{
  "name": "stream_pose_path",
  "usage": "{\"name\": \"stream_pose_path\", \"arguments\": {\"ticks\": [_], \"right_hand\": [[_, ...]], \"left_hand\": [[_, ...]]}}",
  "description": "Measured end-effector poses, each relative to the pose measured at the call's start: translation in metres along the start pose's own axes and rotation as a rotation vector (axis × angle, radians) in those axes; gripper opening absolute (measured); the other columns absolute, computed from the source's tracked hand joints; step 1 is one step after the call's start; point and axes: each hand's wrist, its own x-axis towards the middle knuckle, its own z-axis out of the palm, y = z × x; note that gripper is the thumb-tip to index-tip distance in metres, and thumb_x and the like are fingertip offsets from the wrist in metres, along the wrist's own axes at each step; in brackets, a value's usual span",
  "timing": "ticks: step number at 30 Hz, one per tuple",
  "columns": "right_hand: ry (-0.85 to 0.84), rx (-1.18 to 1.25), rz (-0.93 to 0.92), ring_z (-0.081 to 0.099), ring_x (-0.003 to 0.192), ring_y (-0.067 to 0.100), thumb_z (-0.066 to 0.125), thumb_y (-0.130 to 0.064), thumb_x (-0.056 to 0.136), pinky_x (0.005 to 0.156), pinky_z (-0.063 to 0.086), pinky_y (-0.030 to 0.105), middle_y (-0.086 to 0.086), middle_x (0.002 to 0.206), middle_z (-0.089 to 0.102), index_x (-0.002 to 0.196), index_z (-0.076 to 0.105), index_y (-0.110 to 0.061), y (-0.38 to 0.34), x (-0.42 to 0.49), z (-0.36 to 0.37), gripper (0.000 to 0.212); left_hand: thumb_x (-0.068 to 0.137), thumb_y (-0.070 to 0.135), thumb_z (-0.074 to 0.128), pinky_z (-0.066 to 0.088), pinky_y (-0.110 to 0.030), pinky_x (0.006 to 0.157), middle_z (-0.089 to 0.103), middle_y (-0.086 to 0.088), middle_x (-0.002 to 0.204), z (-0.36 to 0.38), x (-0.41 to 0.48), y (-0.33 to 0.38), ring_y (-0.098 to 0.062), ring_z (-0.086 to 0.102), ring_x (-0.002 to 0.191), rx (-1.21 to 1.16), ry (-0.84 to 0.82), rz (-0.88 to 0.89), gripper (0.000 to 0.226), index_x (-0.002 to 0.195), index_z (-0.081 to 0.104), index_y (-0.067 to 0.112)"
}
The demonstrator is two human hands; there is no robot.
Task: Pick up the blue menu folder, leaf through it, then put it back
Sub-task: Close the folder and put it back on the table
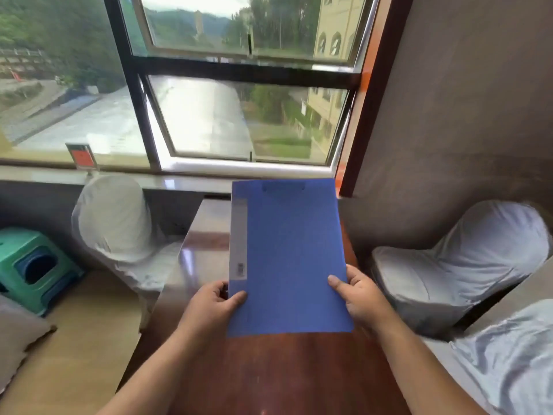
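The blue menu folder (288, 253) is closed and held up over the glossy dark wooden table (269, 372), its long side pointing toward the window. A pale label strip runs along its left edge. My left hand (214, 301) grips the folder's lower left edge, thumb on the cover. On the lower right edge my right hand (357, 295) holds it the same way, thumb on top and fingers hidden underneath.
Chairs in white covers stand on both sides of the table: one on the left (119, 223), one on the right (460, 262), another at the bottom right (508, 360). A green plastic stool (33, 265) sits far left. The window (239, 85) and its sill lie beyond the table.
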Motion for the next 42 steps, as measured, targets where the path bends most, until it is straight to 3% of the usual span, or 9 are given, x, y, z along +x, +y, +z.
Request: {"name": "stream_pose_path", "arguments": {"ticks": [3, 5, 8, 10, 15, 20, 28, 33, 42], "right_hand": [[-0.072, -0.302, 0.213, 0.073, 0.113, 0.048, 0.060, 0.007, 0.104, 0.100, 0.057, 0.064, 0.032, 0.125, 0.074, 0.121, 0.066, 0.004, 0.082, -0.020, -0.005, 0.018], [-0.111, -0.424, 0.368, 0.076, 0.103, 0.048, 0.063, 0.002, 0.103, 0.089, 0.061, 0.067, 0.030, 0.118, 0.077, 0.118, 0.068, 0.001, 0.137, -0.046, -0.003, 0.016], [-0.173, -0.691, 0.456, 0.072, 0.054, 0.016, 0.070, -0.015, 0.098, 0.044, 0.059, 0.033, 0.014, 0.095, 0.080, 0.102, 0.071, -0.013, 0.203, -0.085, -0.002, 0.004], [-0.218, -0.790, 0.506, 0.067, 0.046, 0.008, 0.071, -0.023, 0.096, 0.036, 0.051, 0.025, 0.002, 0.088, 0.077, 0.094, 0.069, -0.024, 0.237, -0.108, -0.001, 0.003], [-0.256, -0.901, 0.633, 0.072, 0.069, 0.019, 0.070, -0.033, 0.097, 0.046, 0.057, 0.031, -0.003, 0.093, 0.074, 0.097, 0.068, -0.022, 0.292, -0.144, 0.002, 0.011], [-0.243, -1.016, 0.651, 0.072, 0.091, 0.025, 0.067, -0.041, 0.099, 0.081, 0.064, 0.049, 0.001, 0.105, 0.075, 0.104, 0.068, -0.020, 0.310, -0.148, 0.003, 0.022], [-0.233, -1.317, 0.474, 0.073, 0.091, 0.035, 0.064, -0.037, 0.101, 0.059, 0.052, 0.039, 0.009, 0.108, 0.071, 0.120, 0.049, -0.014, 0.307, -0.158, 0.007, 0.034], [-0.455, -1.240, 0.388, 0.068, 0.099, 0.038, 0.061, -0.033, 0.104, 0.070, 0.052, 0.042, 0.014, 0.116, 0.066, 0.118, 0.053, -0.012, 0.312, -0.176, 0.033, 0.026], [-0.284, -1.180, 0.469, 0.063, 0.102, 0.037, 0.065, -0.035, 0.104, 0.069, 0.049, 0.043, 0.015, 0.117, 0.063, 0.118, 0.052, -0.012, 0.317, -0.190, -0.025, 0.030]], "left_hand": [[0.090, 0.028, 0.080, 0.062, -0.051, 0.090, 0.083, -0.001, 0.099, -0.001, -0.019, -0.089, -0.023, 0.078, 0.094, 0.290, -0.045, -0.150, 0.013, 0.100, 0.075, 0.023], [0.088, 0.035, 0.081, 0.062, -0.043, 0.084, 0.081, 0.006, 0.096, 0.004, -0.045, -0.142, -0.015, 0.076, 0.087, 0.461, -0.083, -0.244, 0.012, 0.091, 0.072, 0.028], [0.085, 0.042, 0.081, 0.061, -0.039, 0.078, 0.077, 0.011, 0.091, 0.013, -0.088, -0.202, -0.015, 0.073, 0.083, 0.610, -0.166, -0.377, 0.019, 0.089, 0.067, 0.030], [0.085, 0.044, 0.080, 0.063, -0.043, 0.078, 0.076, 0.010, 0.092, 0.019, -0.111, -0.233, -0.017, 0.074, 0.085, 0.668, -0.226, -0.468, 0.023, 0.095, 0.068, 0.028], [0.084, 0.047, 0.080, 0.067, -0.045, 0.072, 0.076, 0.004, 0.092, 0.030, -0.140, -0.280, -0.018, 0.076, 0.081, 0.738, -0.320, -0.613, 0.027, 0.092, 0.065, 0.026], [0.085, 0.060, 0.072, 0.059, -0.038, 0.067, 0.070, 0.007, 0.087, 0.041, -0.132, -0.291, -0.015, 0.067, 0.076, 1.054, -0.400, -0.512, 0.037, 0.092, 0.061, 0.025], [0.094, 0.067, 0.052, 0.053, -0.034, 0.063, 0.067, 0.006, 0.084, 0.054, -0.120, -0.284, -0.019, 0.067, 0.077, 1.292, -0.551, -0.428, 0.045, 0.091, 0.063, 0.023], [0.095, 0.068, 0.051, 0.044, -0.030, 0.052, 0.065, 0.008, 0.077, 0.069, -0.120, -0.284, -0.011, 0.063, 0.067, 1.294, -0.569, -0.370, 0.045, 0.079, 0.057, 0.026], [0.095, 0.067, 0.050, 0.043, -0.032, 0.054, 0.066, 0.008, 0.077, 0.141, -0.114, -0.275, -0.013, 0.063, 0.070, 1.281, -0.645, -0.218, 0.048, 0.077, 0.059, 0.024]]}}
